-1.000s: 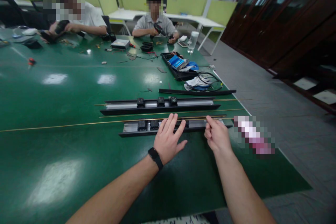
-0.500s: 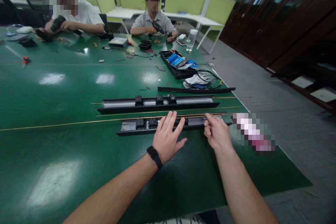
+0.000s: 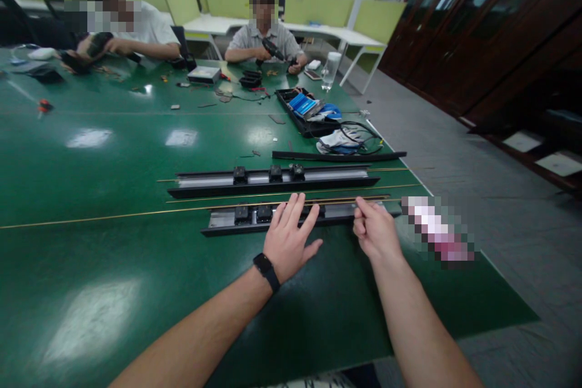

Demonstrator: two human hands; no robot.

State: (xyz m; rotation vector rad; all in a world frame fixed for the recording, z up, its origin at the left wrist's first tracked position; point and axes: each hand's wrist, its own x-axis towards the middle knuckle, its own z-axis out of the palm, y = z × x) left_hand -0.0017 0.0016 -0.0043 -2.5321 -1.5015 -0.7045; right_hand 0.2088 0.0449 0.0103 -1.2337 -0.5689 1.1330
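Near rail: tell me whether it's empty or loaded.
Loaded: black blocks sit in the near rail, two showing plainly left of the left hand, which hides part of it.

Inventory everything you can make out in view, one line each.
table: one, green, foreground
channels: two, black and silver, mid-table
blocks: at least six, black, in the channels
rods: at least three, brass-coloured, along the channels
strip: one, black, beyond the channels
tray: one, black, beyond the strip
bundle: one, white and blue, beside the tray
pixelated thing: one, pink and white, right
jar: one, clear, table's far right
co-workers: two, pale shirts, across the table
drills: two, dark, in their hands
partitions: several, yellow-green, background
cabinet: one, dark brown, right
watch: one, black, left wrist
left hand: one, bare, spread over near channel
right hand: one, bare, pinching a rod
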